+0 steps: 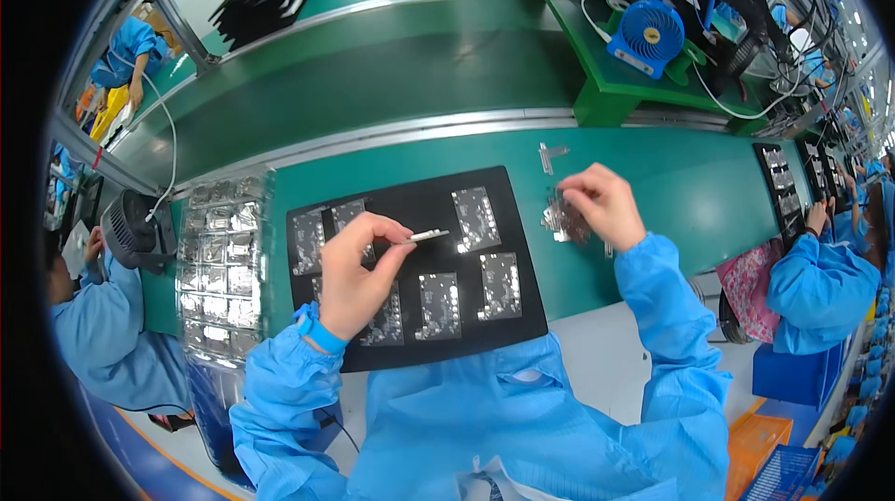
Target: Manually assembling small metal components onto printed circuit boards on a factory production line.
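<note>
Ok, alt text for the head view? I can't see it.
The person's left hand pinches a thin, flat piece above a black mat bearing dark circuit boards; the right hand is at shiny metal parts on the green table. A clear plastic tray lies at left, a blue fan stands upper right.

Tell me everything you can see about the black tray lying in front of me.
The black tray is a flat, dark, matte-looking panel with rounded corners, roughly rectangular and turned slightly on the green tabletop. At least six dark circuit boards lie spaced out on it, with bare surface between them. Your left hand hides part of it. Its near edge meets your blue smock in the view; whether they touch is unclear.
</note>
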`<state>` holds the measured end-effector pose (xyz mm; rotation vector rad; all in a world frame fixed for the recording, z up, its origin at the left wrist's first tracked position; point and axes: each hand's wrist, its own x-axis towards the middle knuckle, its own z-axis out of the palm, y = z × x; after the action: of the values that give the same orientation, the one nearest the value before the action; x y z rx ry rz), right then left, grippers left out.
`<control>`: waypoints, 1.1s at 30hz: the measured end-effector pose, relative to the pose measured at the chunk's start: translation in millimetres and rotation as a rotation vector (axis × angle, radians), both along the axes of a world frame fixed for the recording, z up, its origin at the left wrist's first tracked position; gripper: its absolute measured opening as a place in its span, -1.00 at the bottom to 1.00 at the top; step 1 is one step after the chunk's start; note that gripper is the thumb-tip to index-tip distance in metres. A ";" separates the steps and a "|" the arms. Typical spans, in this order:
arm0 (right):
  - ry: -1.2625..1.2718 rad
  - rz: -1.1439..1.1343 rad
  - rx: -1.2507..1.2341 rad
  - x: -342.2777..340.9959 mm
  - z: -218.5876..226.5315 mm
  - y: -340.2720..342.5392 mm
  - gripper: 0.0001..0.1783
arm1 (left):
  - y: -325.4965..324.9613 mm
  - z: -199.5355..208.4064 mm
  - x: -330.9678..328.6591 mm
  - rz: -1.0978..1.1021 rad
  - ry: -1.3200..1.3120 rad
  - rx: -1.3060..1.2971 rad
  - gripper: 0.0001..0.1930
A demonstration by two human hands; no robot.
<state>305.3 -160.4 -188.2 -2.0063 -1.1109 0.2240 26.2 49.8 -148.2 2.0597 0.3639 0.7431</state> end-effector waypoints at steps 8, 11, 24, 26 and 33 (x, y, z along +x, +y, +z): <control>-0.213 0.040 -0.044 -17.9 -11.8 11.7 -0.88 | -0.8 -1.1 -0.5 0.020 0.028 -0.021 -0.87; -0.051 -0.173 0.189 -27.0 8.9 19.5 -0.88 | -0.4 0.1 -2.1 0.039 0.029 -0.034 -0.87; -0.307 0.007 0.167 -25.7 -19.7 17.7 -0.90 | -3.8 -1.2 -1.2 0.002 0.004 0.042 -0.88; -0.287 -0.042 0.150 -23.8 -11.3 17.9 -0.89 | -5.5 0.2 -1.6 0.009 0.004 0.019 -0.88; -0.351 -0.192 0.232 4.4 8.6 -1.4 -0.81 | -4.1 1.7 -1.4 0.025 -0.016 -0.007 -0.88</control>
<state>309.7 -161.8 -179.7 -1.9686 -1.0879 -0.3540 24.8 45.7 -146.5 2.0446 0.3835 0.7725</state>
